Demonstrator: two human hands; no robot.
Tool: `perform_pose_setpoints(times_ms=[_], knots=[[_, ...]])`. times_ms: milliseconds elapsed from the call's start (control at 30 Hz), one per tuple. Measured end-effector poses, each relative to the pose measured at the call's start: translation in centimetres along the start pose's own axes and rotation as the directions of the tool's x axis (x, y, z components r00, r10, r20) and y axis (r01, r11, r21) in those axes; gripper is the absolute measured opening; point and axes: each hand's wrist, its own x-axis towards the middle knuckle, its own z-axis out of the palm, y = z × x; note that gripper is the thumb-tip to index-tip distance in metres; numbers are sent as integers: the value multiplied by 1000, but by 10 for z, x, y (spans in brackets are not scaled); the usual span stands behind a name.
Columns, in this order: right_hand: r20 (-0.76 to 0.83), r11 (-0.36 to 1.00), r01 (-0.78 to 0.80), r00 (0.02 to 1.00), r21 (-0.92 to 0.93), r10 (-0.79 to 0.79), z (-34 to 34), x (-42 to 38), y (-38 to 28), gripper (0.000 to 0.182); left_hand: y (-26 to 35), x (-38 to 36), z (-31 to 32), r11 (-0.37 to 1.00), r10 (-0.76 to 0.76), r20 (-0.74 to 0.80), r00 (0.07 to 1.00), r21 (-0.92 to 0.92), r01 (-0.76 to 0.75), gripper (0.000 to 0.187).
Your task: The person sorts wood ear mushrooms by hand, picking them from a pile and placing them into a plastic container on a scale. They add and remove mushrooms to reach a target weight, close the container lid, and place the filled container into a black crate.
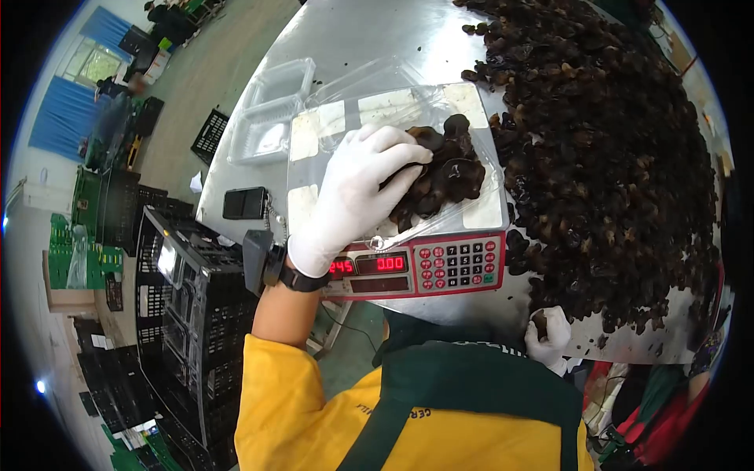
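Observation:
My left hand [365, 184], in a white glove, reaches over the scale with its fingers curled onto dark wood ear mushrooms [452, 173]. These lie heaped in a clear plastic tray [428, 224] on the platform of the red-framed scale [463, 292]. Close to the table's near edge, my right hand [550, 336], also gloved in white, has its fingers closed around a small dark wood ear piece. My left palm hides part of the tray and the display.
A large pile of wood ear mushrooms [605, 157] covers the right of the metal table [353, 31]. Empty clear trays [267, 118] and a black phone [245, 203] lie left of the scale. Black crates [200, 314] are stacked beside the table.

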Motion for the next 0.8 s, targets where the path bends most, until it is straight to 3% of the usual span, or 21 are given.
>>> perform_pose_setpoints(times_ms=[167,267,333,400,433,467,533,600,667,733,800], knots=[[-43,1000,5,999,-11,-6,0,-4,6,24,1,1,-5,997,74,43,996,9,-74,29],[-56,1000,19,998,5,-19,-4,-8,7,28,5,2,-17,997,78,-103,992,23,-76,37],[-113,997,54,992,-59,-61,-21,-9,5,30,-6,0,-26,998,13,-176,984,67,-1,39],[-255,987,-36,967,-158,-6,-59,-11,12,23,-14,0,-40,1000,-9,-236,972,23,15,39],[-418,971,-231,889,-60,186,-79,-16,17,20,-19,-2,-45,998,-51,-270,962,17,58,38],[-549,915,-397,751,68,366,-101,-22,26,17,-23,-3,-49,995,-90,-305,948,9,98,37],[-690,866,-440,552,236,468,-150,-42,55,19,-30,-6,-54,991,-132,-335,933,-57,120,37],[-730,804,-568,473,176,494,-179,-50,40,24,-39,-11,-55,984,-178,-357,917,-89,157,37],[-747,813,-559,467,166,474,-205,-103,79,27,-43,-16,-53,984,-180,-374,910,-78,163,37],[-662,651,-752,436,104,609,-217,-146,93,32,-45,-21,-49,983,-181,-330,927,-90,160,38],[-668,612,-786,411,84,620,-205,-191,116,41,-44,-24,-46,985,-174,-333,927,-58,164,38]])
